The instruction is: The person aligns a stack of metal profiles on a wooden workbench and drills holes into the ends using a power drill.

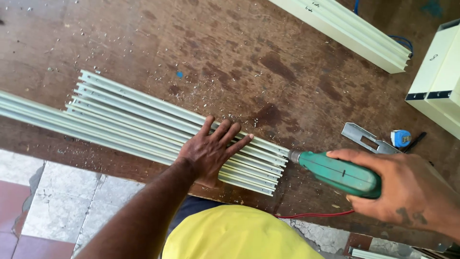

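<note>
Scuffed brown wooden workbench [215,52], shavings scattered; tiled floor near its edge. My left hand [211,151] lies flat, fingers spread, on pale green metal strips [129,120]; my right hand [407,187] grips a green electric drill [335,172].

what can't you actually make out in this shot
- Head view: the drill tip, hidden at the ends of the pale green strips.
- Strips' far ends, cut off by the left edge.
- Strips under the left hand, covered by its palm.
- Drill trigger, hidden inside the right hand.
- Blue object, too small to identify.
</note>
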